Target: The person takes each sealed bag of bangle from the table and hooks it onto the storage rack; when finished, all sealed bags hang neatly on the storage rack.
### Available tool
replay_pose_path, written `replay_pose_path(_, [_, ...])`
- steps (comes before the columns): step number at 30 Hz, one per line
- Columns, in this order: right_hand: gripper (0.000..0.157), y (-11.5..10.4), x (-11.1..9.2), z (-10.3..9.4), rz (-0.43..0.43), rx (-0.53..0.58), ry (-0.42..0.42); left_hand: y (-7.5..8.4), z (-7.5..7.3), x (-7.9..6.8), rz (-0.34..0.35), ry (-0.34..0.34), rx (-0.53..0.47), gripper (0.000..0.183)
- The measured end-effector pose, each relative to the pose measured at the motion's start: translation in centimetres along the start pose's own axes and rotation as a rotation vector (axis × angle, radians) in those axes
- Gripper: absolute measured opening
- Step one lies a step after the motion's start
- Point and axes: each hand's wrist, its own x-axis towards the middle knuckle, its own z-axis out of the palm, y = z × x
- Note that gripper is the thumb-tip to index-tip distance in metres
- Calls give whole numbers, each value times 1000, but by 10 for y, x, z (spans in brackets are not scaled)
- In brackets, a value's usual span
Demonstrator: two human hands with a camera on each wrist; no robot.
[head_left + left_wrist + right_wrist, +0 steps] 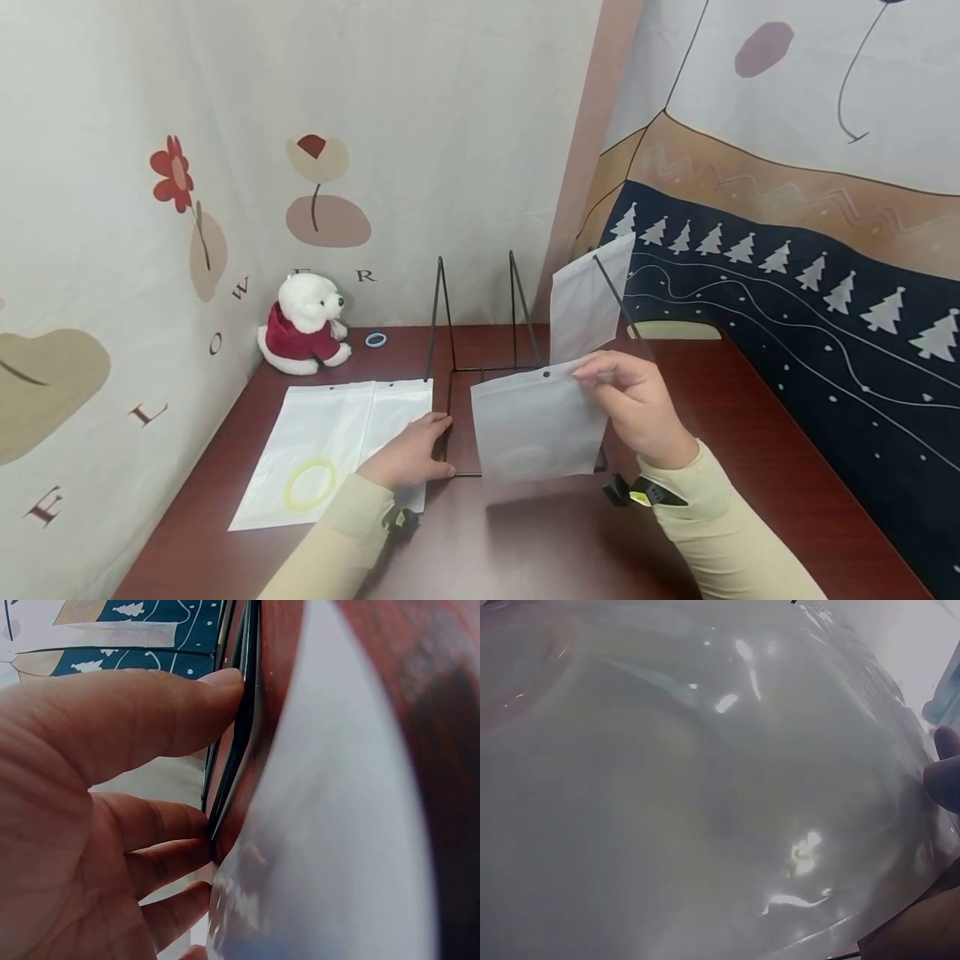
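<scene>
Above a table [757, 433], right fingers [597, 367] pinch a bag [536, 429]; left fingers [429, 424], spread apart, touch a rack [239, 736].

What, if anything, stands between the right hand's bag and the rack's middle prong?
Nothing visible between the held bag and middle prong; the left hand touches the rack's left side, and the hanging bag is farther right.

Your head camera looks forward and down across the surface [450, 558]. Your left wrist camera, close to the left hand [408, 450], views the surface sideways, sharing the black wire rack [495, 368] with the head view. Your right wrist camera nearly fills with the translucent bag [536, 425], which the head view also shows.
</scene>
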Motion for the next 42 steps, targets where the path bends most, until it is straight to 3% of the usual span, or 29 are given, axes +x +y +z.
replay_pose_path(10, [33,-8,4,6,41,-57,8,0,0,0,10,2,-2,84])
replay_pose_path(18, [34,-3,9,11,8,-96,53,-1,0,0,4,-2,-7,84])
replay_pose_path(26, [31,-2,14,13,37,-137,85,1,0,0,6,-4,-12,84])
replay_pose_path(42, [26,-2,16,9,92,-167,67,0,1,2,12,-8,-4,84])
